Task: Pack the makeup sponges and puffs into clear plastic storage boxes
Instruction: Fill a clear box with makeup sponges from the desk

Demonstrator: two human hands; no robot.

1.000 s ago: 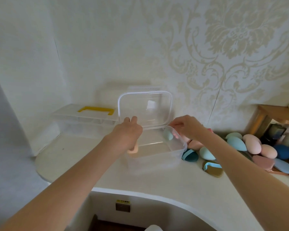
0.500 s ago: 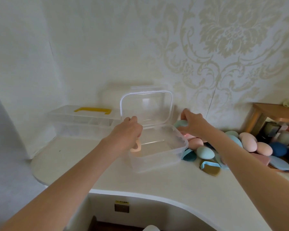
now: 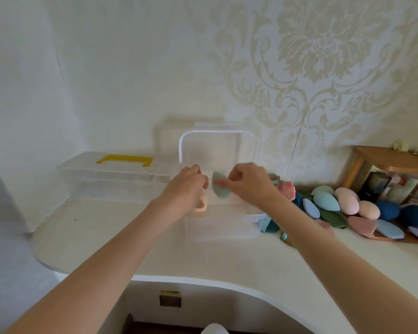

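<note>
Here | right hand (image 3: 247,183) pinches pale-teal teardrop sponge (image 3: 219,188) above open clear box (image 3: 221,225) | left hand (image 3: 187,189) grips peach puff (image 3: 200,205) over box's left rim | loose sponges (image 3: 345,204) right of box

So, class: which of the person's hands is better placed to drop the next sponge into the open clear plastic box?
Right. The right hand already pinches a teal teardrop sponge above the open clear plastic box; the left hand holds a peach puff.
</note>
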